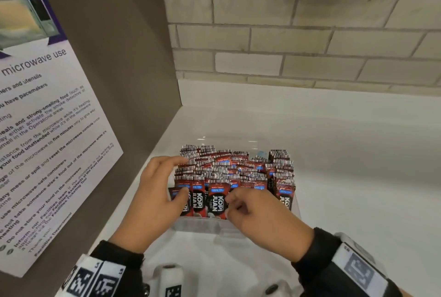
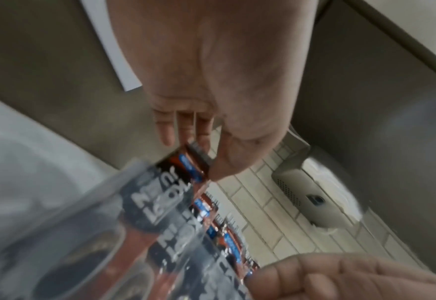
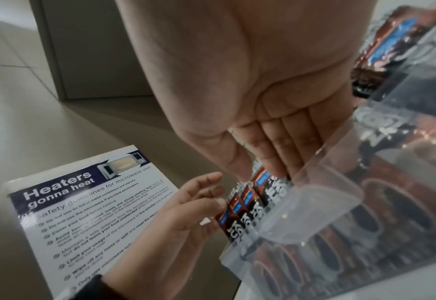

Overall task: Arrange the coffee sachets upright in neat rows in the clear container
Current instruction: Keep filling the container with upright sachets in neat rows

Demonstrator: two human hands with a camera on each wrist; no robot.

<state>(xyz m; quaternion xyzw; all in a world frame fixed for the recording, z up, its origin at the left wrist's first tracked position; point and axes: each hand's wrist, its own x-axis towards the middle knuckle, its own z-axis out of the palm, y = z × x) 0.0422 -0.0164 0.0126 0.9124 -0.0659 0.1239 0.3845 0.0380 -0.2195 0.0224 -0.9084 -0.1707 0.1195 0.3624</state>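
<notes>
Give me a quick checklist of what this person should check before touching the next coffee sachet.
1. Clear container flat on the counter: ok.
2. Front-row sachets upright, labels forward: ok.
3. Back rows neat: not ok, tops uneven.
4. Left hand steadying the leftmost sachet, thumb on it: ok.
5. Right hand has a sachet pinched: cannot tell.
6. Room for more: cannot tell.

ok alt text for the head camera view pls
Two hands tidy red-and-black coffee sachets standing packed in a clear plastic container on a white counter. The left hand steadies the left side; the right hand pinches a front sachet. A microwave-use poster hangs left.
</notes>
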